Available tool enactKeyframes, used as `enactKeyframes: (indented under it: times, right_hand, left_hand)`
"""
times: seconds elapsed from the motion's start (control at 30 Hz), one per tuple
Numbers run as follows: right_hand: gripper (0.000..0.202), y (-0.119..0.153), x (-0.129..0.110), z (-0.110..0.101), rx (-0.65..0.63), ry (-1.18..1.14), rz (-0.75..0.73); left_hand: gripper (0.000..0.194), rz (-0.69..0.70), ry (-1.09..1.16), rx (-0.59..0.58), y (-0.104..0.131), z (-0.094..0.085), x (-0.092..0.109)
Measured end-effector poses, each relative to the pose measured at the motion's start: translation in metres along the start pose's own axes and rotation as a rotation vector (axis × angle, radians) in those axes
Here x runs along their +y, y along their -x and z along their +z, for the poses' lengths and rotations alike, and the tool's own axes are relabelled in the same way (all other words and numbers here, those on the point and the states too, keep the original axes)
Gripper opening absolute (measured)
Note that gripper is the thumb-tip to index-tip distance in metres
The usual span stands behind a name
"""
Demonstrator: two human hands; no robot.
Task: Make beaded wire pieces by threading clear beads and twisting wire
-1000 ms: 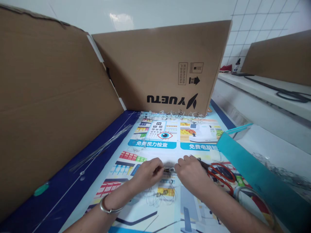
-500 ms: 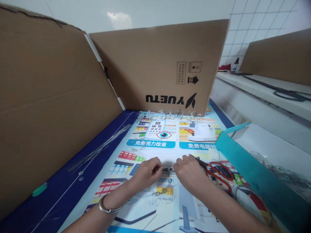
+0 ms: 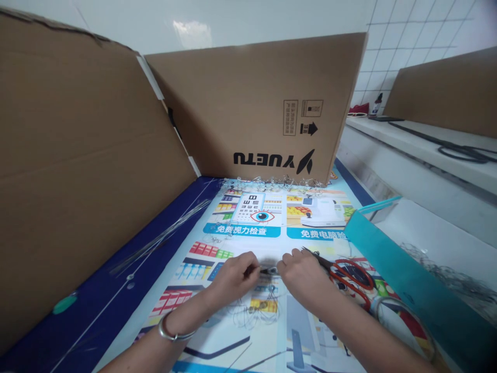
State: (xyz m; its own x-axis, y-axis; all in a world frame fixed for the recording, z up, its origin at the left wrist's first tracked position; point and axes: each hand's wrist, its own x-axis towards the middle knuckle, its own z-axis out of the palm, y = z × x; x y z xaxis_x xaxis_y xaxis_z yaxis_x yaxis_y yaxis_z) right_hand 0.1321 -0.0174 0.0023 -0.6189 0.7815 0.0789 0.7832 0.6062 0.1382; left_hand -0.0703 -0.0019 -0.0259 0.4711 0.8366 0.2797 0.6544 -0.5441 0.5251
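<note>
My left hand (image 3: 236, 273) is closed in a pinch, and my right hand (image 3: 301, 273) is closed just across from it. A small shiny metal wire piece (image 3: 271, 270) spans the short gap between their fingertips; its ends are hidden by the fingers. Below it, a loose tangle of thin wire loops (image 3: 259, 309) lies on the printed table sheet. Scissors with red handles (image 3: 354, 274) rest right beside my right hand, their dark blades partly behind it.
A teal box (image 3: 399, 269) with wire pieces (image 3: 446, 274) inside stands at the right. Straight thin wires (image 3: 166, 233) lie at the left. Cardboard panels (image 3: 248, 103) wall off the left and back, with a row of wire loops (image 3: 272, 185) along the back panel's foot.
Hardly anything differs. Both hands keep their place and their pinch, with the wire piece between them; the view has shifted very slightly.
</note>
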Motion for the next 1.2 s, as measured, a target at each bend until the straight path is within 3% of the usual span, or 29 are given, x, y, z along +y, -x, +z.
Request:
enactKeyframes:
  times: [1.2]
  right_hand:
    - [0.008,0.0017,0.0002,-0.0006,0.064,-0.014,-0.015]
  left_hand:
    - [0.008,-0.010,0.013,-0.032,-0.0007,-0.0009,-0.0022]
